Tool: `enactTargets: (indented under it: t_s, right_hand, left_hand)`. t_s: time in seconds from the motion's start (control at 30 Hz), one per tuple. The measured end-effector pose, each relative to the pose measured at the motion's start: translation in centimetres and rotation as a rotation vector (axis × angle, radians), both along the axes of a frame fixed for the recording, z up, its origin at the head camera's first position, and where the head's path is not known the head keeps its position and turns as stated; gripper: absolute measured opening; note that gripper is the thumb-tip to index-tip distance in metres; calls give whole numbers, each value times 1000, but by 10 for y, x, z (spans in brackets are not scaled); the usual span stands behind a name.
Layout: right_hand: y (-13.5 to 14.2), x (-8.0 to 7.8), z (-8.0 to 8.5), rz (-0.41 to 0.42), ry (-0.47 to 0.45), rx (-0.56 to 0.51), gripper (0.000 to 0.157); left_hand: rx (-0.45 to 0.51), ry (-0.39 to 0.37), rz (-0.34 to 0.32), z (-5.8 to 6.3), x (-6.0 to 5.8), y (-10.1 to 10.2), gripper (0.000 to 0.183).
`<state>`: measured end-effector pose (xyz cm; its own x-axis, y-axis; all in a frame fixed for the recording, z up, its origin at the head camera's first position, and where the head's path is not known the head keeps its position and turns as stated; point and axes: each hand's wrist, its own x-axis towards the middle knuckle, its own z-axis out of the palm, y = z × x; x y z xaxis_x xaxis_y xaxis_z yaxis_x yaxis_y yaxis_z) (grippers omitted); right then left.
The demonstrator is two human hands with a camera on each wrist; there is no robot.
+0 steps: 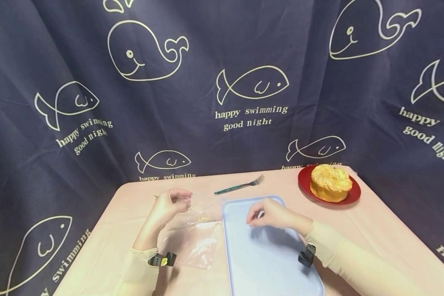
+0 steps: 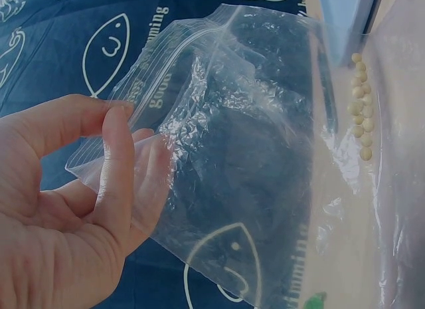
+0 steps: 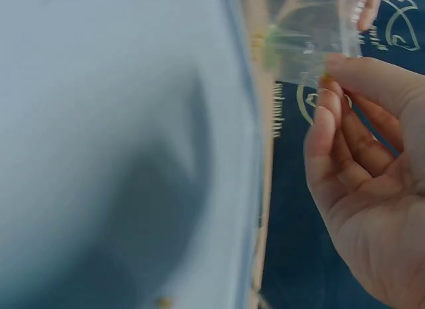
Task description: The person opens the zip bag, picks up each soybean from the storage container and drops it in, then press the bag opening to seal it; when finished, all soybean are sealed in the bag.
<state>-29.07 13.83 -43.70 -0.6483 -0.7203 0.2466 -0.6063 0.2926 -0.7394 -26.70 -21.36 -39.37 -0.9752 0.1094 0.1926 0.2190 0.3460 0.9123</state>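
My left hand (image 1: 174,203) pinches the open-topped edge of a clear zip bag (image 2: 226,109) between thumb and forefinger, lifting that side. Low in the bag, several round pale-yellow beans (image 2: 362,109) lie in a cluster, also faintly visible in the head view. Above the blue tray (image 1: 240,246), my right hand (image 1: 271,213) has thumb and fingertips together. A tiny yellow bean (image 3: 326,75) shows between them in the right wrist view, mostly covered by the fingers. Another small brownish-yellow bit (image 3: 164,301) lies on the tray, blurred.
Behind the tray lies a fork (image 1: 240,187) with a teal handle. At the far right a red plate (image 1: 305,181) bears a round golden bread (image 1: 329,185). Some small green thing (image 2: 315,300) shows near the bag. A dark patterned curtain (image 1: 207,41) hangs behind the table.
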Motion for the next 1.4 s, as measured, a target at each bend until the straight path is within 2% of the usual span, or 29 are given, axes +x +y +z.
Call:
enactTargets:
  t_s: [0.2,0.3,0.47,0.57,0.83,1.07,1.23,1.4]
  right_hand:
    - [-29,-13,26,-125,20,-91,4]
    - [-43,-19,32,-188,48,-107,4]
    - [-64,-30,32,-256,91,-124,5]
    - [-76,-34,32,-275,106,-126,5]
    - [-93,-38,27,-258,116,-117,7]
    - [-75,-37,32,-260,105,-124,13]
    - [-47,-37,30,-266,65,-124,13]
    - [-14,-32,25,-288,43,-74,15]
  left_hand:
    - [14,-5,-11,-1,-1,2,36]
    - [6,-3,-20,0,-2,4,36]
    - [-2,-4,-29,1,-2,6,36]
    - [-1,-6,-30,0,-3,7,36]
    - [-14,-3,-40,-3,-4,9,37]
    - [-11,0,-34,-2,-3,7,39]
    - [-6,1,-24,-2,-2,2,39]
    - [-14,-9,-9,-2,-2,-1,39]
